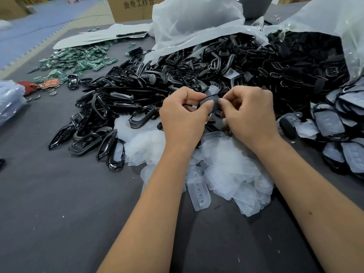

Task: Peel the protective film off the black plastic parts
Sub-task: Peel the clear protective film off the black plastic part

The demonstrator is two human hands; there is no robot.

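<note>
Table: dark grey top, spread under everything, running out to all sides of the fingers.
Black pile: big heap of black frames and shells beyond the fingertips, spilling from white bags; whether these carry film cannot be told.
Peeled film heap: loose clear sheets lying below the wrists, on the near side of the fingers. Judged as work already done, a good many pieces.
Covered stack: black parts with pale film on them, well out to the right of the right fingers. Judged as work left.
Green boards: far out to the left of the fingers, apart from the job.
Left hand: fingers curled, thumb and forefinger pinching the left end of the part in hand.
Right hand: fingers curled, tips pinching at the right edge of the same part, likely at the film's edge; not clear enough to be sure.
Part in hand: small black piece held between both sets of fingertips, above the film heap.
Progress: mid-run by the look of it; this piece not yet stripped.
</note>
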